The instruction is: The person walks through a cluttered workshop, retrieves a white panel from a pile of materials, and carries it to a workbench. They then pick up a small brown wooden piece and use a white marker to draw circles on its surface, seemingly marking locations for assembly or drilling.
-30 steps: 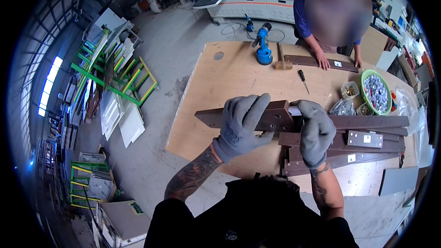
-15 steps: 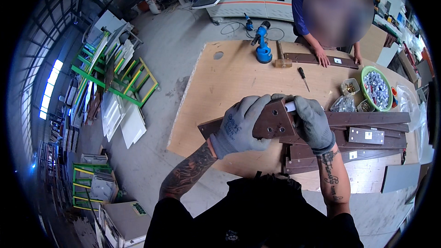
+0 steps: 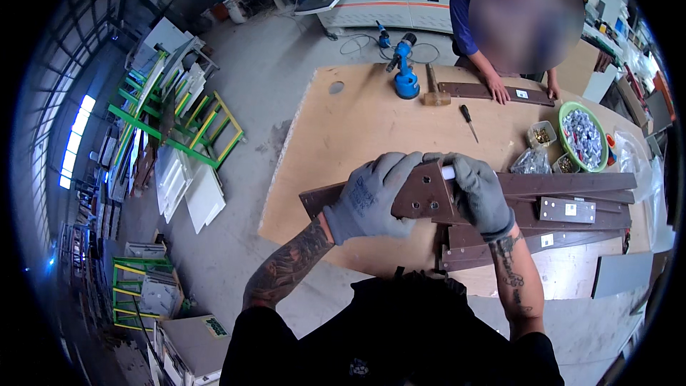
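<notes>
A dark brown wooden part (image 3: 421,189) with several round holes in its near face is held up above the table. My left hand (image 3: 371,200), in a grey glove, wraps round it, fingers over its top and thumb beneath. To the left, a long brown section (image 3: 314,201) of it sticks out past that hand. At the right end my gloved right hand (image 3: 482,196) is closed, its fingers pinching a small white piece (image 3: 448,172) against the part's edge. The white piece is mostly hidden by the fingers, so its kind is unclear.
On the table (image 3: 300,171) are a blue power tool (image 3: 405,75), a mallet (image 3: 434,93), a screwdriver (image 3: 469,121), a green basin of small packets (image 3: 600,121), tubs of fittings (image 3: 542,134) and stacked brown boards (image 3: 564,184). Across it, a person's hand (image 3: 498,89) rests on another board.
The whole view has shifted slightly. My hands keep hold of the brown part, which is turned a little; my right fingers have moved slightly by the white piece.
</notes>
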The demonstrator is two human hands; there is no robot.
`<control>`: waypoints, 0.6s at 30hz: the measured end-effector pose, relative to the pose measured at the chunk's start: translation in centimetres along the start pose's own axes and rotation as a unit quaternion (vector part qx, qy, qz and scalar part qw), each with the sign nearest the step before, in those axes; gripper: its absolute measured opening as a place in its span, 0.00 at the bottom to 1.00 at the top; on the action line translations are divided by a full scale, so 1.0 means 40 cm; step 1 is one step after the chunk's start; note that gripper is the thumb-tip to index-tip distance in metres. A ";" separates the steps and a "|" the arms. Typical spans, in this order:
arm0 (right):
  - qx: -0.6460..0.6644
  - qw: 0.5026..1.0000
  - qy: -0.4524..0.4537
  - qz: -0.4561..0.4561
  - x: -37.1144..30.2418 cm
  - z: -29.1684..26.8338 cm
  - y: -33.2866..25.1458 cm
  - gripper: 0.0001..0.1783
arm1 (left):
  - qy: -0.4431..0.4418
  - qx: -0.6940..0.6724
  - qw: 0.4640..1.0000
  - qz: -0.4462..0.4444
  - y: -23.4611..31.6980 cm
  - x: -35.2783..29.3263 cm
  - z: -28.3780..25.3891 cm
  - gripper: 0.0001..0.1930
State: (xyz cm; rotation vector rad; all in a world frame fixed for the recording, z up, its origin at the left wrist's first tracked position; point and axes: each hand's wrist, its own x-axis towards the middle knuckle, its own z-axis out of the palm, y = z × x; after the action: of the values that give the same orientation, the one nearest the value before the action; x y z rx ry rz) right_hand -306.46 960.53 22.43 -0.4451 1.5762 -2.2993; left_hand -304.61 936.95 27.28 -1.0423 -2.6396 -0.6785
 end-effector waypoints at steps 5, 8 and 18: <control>0.150 0.984 -0.090 0.036 0.007 0.000 -0.040 0.31 | -0.039 0.032 0.999 -0.011 0.008 0.010 -0.001 0.50; 0.098 0.984 -0.135 0.060 0.006 -0.037 -0.040 0.30 | -0.070 0.024 0.997 0.009 0.000 0.000 -0.002 0.49; -0.120 0.965 -0.230 0.035 0.004 -0.049 -0.101 0.23 | -0.133 -0.030 0.988 0.070 0.035 -0.010 -0.029 0.43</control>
State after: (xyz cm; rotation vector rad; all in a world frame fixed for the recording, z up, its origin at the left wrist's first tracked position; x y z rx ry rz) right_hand -307.78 963.46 25.55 -0.8946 1.5940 -1.7852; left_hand -303.30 937.03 28.61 -1.4098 -2.7451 -0.6293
